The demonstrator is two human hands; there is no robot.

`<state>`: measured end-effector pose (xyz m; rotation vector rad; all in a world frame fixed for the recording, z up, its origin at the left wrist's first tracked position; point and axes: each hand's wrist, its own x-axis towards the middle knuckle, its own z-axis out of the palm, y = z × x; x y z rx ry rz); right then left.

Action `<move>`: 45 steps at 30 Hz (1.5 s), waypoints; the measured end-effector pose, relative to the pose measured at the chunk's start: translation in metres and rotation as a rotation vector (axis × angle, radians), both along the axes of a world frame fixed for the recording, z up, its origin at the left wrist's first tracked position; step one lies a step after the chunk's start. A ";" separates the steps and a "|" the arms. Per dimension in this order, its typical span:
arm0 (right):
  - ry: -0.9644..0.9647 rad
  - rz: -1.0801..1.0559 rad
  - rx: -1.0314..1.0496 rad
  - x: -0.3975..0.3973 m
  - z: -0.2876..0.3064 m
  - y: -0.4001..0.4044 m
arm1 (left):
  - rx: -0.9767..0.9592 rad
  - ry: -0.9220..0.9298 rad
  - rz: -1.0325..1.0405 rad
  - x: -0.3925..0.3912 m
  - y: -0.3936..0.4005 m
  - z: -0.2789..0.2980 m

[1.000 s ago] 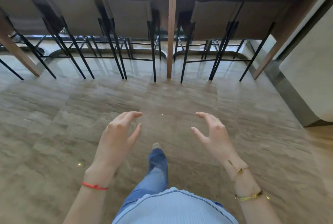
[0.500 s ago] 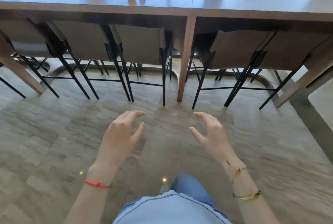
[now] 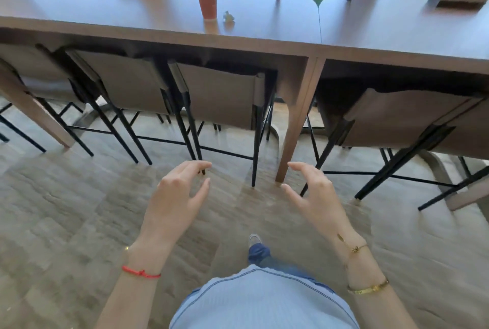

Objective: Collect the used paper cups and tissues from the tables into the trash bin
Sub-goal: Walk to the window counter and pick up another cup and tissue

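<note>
The cup (image 3: 207, 4) was tall and orange-red with a pale rim, standing upright on the table (image 3: 105, 11) towards its far edge. Just right of it lay a small crumpled scrap (image 3: 228, 17), perhaps a tissue. Nearer, the left hand (image 3: 176, 196) and right hand (image 3: 315, 196) hovered over the floor, fingers loosely spread, holding nothing.

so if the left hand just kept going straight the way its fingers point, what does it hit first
Probably the chair tucked under the table. The left hand, held up with nothing in it, points forward toward that chair's black legs and backrest, well below the tabletop where the orange paper cup stands. Depth is hard to judge in this wide view.
</note>
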<state>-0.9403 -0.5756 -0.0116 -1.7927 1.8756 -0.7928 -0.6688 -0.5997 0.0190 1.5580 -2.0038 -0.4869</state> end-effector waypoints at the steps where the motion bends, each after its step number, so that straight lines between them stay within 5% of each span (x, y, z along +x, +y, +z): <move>1: 0.002 0.016 -0.007 -0.004 0.005 -0.026 | -0.008 -0.004 0.015 -0.005 -0.021 0.004; 15: 0.042 0.169 -0.147 -0.016 0.057 -0.310 | -0.128 -0.004 0.190 -0.014 -0.266 0.040; 28: 0.037 0.070 -0.201 0.038 0.064 -0.541 | -0.215 -0.036 0.075 0.019 -0.530 0.051; 36: 0.091 -0.067 -0.194 0.061 0.055 -0.634 | -0.104 0.037 -0.054 0.014 -0.648 0.037; 45: 0.166 -0.101 -0.074 0.066 0.033 -0.672 | 0.077 0.187 -0.154 -0.015 -0.693 0.020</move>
